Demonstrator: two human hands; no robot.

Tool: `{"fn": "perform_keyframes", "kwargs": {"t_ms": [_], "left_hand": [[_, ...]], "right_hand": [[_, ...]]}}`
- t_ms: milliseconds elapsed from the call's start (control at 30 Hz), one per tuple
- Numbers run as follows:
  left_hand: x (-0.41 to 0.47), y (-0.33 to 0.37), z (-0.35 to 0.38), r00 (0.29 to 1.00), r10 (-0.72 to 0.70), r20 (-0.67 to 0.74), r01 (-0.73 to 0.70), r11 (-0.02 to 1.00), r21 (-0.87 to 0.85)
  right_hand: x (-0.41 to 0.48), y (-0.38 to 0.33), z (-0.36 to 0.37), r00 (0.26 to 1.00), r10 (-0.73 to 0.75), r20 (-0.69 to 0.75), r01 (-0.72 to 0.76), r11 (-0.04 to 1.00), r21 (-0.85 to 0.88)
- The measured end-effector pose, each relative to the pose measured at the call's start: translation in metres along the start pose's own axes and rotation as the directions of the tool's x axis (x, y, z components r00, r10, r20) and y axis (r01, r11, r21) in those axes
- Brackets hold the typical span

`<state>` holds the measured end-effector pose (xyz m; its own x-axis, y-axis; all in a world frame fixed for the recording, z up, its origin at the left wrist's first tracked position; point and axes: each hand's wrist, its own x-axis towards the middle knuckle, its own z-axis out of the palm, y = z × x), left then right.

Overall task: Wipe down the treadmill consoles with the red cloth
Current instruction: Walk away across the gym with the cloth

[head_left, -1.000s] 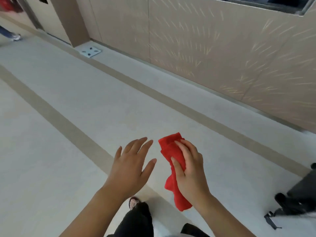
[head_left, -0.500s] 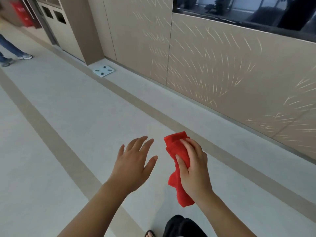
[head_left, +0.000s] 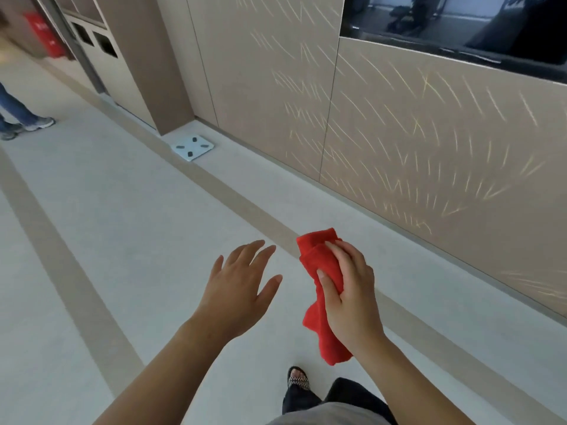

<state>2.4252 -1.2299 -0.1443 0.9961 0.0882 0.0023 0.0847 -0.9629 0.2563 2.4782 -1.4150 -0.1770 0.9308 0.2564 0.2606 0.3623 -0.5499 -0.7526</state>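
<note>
Nowhere around the red cloth (head_left: 319, 262) do I see a treadmill console, so I judge this to be the carry toward one. To do it well I would hold the grip firm and use the free hand to gather the cloth's dangling end into a flat pad before the first wipe. My right hand (head_left: 352, 299) is wrapped round the cloth's middle, thumb across its front and fingers curled over the upper fold; one end stands above the fist and the other hangs below the wrist. Just left of the cloth, my left hand (head_left: 239, 289) hovers with fingers straight and spread, touching nothing. Below the cloth a patterned shoe (head_left: 297, 377) meets the pale floor (head_left: 122, 225). Right of the cloth runs a beige streaked wall (head_left: 429, 133), and far up-left of it lies a white floor scale (head_left: 192, 147).
</note>
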Motion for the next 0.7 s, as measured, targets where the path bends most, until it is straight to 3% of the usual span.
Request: {"fn": "perform_keyframes", "kwargs": {"t_ms": [333, 700], "left_hand": [[0.163, -0.159, -0.025, 0.982, -0.191, 0.002, 0.191, 0.981, -0.044], [0.331, -0.423, -0.108, 0.956, -0.283, -0.081, 0.281, 0.959, -0.037]], "right_hand": [[0.208, -0.040, 0.157, 0.974, -0.134, 0.182, 0.128, 0.991, 0.044], [0.439, -0.145, 0.368, 0.953, -0.186, 0.238, 0.166, 0.981, 0.099]]}}
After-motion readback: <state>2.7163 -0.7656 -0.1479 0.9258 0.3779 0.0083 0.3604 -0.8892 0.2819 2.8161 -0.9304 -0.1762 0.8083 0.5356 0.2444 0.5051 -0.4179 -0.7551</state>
